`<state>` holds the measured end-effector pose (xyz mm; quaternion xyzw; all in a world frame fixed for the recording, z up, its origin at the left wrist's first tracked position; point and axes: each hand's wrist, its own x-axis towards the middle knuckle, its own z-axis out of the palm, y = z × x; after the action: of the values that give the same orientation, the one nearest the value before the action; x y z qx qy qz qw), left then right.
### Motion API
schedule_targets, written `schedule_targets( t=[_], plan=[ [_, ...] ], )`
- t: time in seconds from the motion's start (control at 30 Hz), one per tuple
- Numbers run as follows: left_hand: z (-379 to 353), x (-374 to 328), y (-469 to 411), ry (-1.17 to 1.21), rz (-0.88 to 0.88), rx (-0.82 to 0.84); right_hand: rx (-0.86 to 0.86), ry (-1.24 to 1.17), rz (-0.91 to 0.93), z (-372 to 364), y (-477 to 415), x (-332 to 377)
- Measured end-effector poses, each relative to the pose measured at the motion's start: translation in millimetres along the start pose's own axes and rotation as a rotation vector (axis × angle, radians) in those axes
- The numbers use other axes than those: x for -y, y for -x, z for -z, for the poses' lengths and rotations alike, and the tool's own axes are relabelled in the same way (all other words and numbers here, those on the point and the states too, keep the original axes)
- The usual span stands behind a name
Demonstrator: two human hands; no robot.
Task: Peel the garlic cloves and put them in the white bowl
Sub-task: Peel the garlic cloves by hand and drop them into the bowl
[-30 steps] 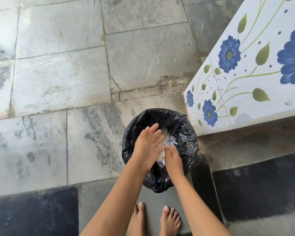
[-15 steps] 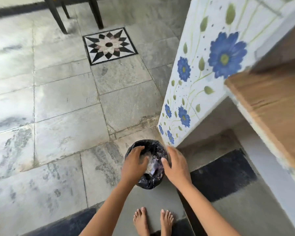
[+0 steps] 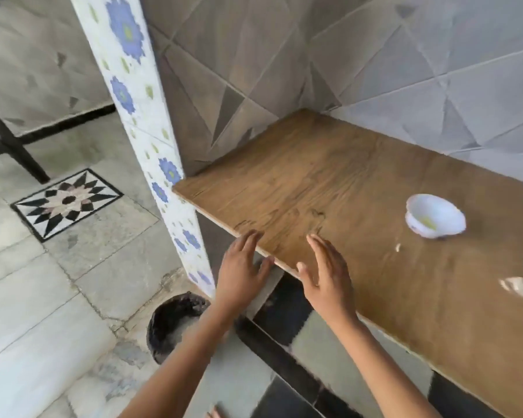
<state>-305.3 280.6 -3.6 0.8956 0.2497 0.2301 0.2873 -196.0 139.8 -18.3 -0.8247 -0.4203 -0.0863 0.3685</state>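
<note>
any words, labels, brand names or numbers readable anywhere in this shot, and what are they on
None: no text can be read in this view.
white bowl: small dark marks near its base, too blurred to tell print from pattern.
flowered pillar: only blue flowers and green leaves, no lettering.
wooden counter and black-lined bin: no label or number visible.

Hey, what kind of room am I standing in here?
Likely a home kitchen: a wooden counter set against a grey tiled wall, a white bowl on it, and a bin lined with a black bag on the stone floor.
</note>
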Motion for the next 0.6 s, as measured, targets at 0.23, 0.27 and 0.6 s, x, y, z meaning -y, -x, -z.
schedule_targets(
  t=[0.23,0.27,0.6],
  plan=[
    [-90.0,-132.9,11.8,0.029,-0.216,0.174,-0.177,0.183,-0.235,133.1,70.1,-89.9],
    [-99.7,-142.0,9.7,0.031,-0.228,0.194,-0.185,0.216,-0.253,143.3,76.8,-99.2],
    [-166.7,-195.8,-63.1,-0.069,-0.144,0.298,-0.034,0.455,-0.434,178.5,84.4,-167.7]
  ],
)
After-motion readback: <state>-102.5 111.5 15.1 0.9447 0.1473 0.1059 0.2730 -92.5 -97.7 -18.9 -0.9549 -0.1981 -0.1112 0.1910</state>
